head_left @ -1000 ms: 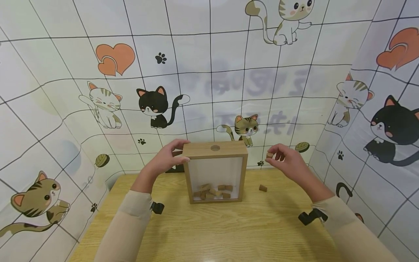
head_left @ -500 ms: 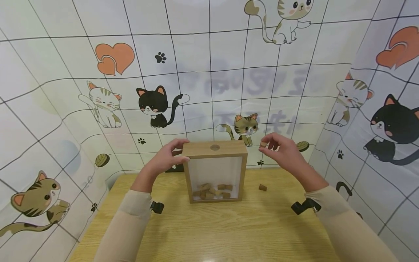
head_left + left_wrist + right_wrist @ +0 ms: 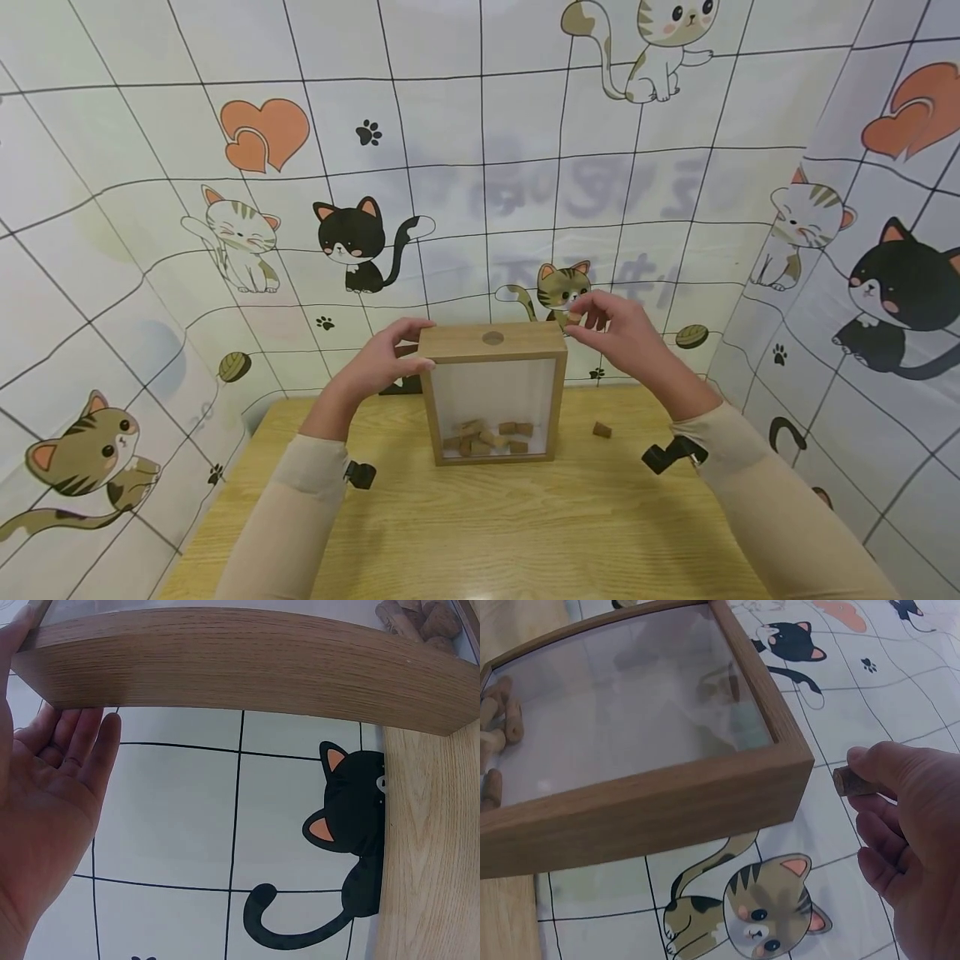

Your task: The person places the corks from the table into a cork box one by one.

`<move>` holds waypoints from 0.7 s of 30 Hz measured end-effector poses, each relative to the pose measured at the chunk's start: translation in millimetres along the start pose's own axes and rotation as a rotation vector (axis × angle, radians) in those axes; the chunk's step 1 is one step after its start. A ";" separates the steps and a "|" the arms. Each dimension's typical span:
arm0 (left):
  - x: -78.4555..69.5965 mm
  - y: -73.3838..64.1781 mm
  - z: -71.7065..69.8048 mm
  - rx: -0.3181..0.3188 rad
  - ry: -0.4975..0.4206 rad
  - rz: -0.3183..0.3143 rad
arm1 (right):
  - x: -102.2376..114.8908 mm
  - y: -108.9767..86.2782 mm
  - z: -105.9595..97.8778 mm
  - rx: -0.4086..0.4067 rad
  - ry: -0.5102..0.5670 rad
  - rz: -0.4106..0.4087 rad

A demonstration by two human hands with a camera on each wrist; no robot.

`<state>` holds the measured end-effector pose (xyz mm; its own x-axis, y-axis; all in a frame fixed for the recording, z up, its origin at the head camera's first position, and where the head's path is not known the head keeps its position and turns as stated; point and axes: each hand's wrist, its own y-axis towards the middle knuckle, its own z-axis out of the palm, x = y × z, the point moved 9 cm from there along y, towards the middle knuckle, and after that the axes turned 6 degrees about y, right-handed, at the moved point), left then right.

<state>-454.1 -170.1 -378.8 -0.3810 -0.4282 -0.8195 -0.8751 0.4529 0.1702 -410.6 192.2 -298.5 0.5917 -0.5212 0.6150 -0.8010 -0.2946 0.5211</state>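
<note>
A wooden box frame [image 3: 560,408] with a clear front stands upright on the table. Its top has a round hole [image 3: 492,338], and several corks [image 3: 472,430] lie along the bottom inside. My left hand [image 3: 375,364] holds the box by its upper left corner, thumb at the front, other fingers reaching behind. Between thumb and forefinger, my right hand [image 3: 618,333] pinches a cork [image 3: 847,782], just off the box's upper right corner. That cork is mostly hidden by the fingers in the head view. Another cork [image 3: 602,430] lies on the table right of the box.
The pale wooden table [image 3: 465,533] meets a white wall covering [image 3: 450,167] printed with cats and grid lines close behind the box. More of this covering rises at both sides. Each wrist carries a small black camera mount [image 3: 362,476].
My right hand has moved left and up with the cork, from well right of the box to beside its upper right corner. The left hand and the box have stayed put.
</note>
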 end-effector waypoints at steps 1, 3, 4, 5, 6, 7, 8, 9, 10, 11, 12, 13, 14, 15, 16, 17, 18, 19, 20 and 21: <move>0.1 -0.1 0.0 0.000 0.000 -0.001 | 2.4 2.4 2.7 0.009 0.007 -0.001; 0.9 -0.2 -0.3 -0.001 -0.001 -0.002 | 7.9 7.1 8.3 0.028 0.011 -0.013; 1.3 -0.1 -0.5 -0.002 0.002 -0.002 | 10.7 9.4 11.1 0.037 0.010 -0.018; 1.8 0.1 -0.8 -0.003 0.003 -0.002 | 13.7 11.8 13.7 0.045 0.012 -0.026; 2.2 0.4 -1.0 -0.004 0.003 -0.003 | 16.5 14.1 16.3 0.053 0.014 -0.032; 2.5 0.7 -1.2 -0.005 0.005 -0.003 | 19.3 16.4 18.8 0.060 0.016 -0.040; 2.9 1.0 -1.3 -0.006 0.005 -0.003 | 21.8 18.8 21.4 0.069 0.020 -0.045; 3.0 1.3 -1.5 -0.007 0.006 -0.003 | 24.2 20.9 24.1 0.077 0.028 -0.046; 3.0 1.5 -1.4 -0.008 0.006 -0.004 | 26.5 23.1 26.7 0.085 0.035 -0.048; 2.6 1.4 -1.4 -0.008 0.004 -0.004 | 28.9 25.2 29.3 0.093 0.045 -0.048; 2.3 1.2 -1.4 -0.008 0.003 -0.003 | 31.1 27.3 32.1 0.102 0.054 -0.045; 2.0 1.0 -1.6 -0.008 0.002 -0.002 | 33.0 29.4 35.2 0.112 0.066 -0.042; 1.8 0.7 -1.6 -0.007 0.004 0.000 | 34.3 31.4 38.2 0.123 0.074 -0.036; 1.5 0.7 -1.5 -0.008 0.004 0.001 | 35.9 33.2 41.5 0.135 0.078 -0.032; 1.3 0.7 -1.4 -0.008 0.004 0.002 | 36.8 35.2 44.9 0.148 0.076 -0.032; 1.0 0.5 -1.6 -0.009 0.006 0.004 | 38.0 37.0 48.4 0.161 0.073 -0.032; 1.2 0.6 -1.7 -0.010 0.009 0.006 | 39.1 38.7 51.6 0.173 0.068 -0.034; 1.2 0.8 -1.5 -0.010 0.010 0.006 | 40.2 40.1 54.3 0.185 0.064 -0.035; 1.3 1.1 -1.4 -0.010 0.013 0.007 | 41.1 41.4 56.6 0.191 0.058 -0.037; 1.3 1.5 -1.1 -0.010 0.010 0.007 | 42.1 42.7 58.7 0.196 0.052 -0.039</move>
<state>-456.2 -170.8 -379.0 -0.3902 -0.4331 -0.8125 -0.8753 0.4481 0.1815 -425.2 110.7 -285.0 0.6227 -0.4655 0.6290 -0.7765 -0.4666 0.4234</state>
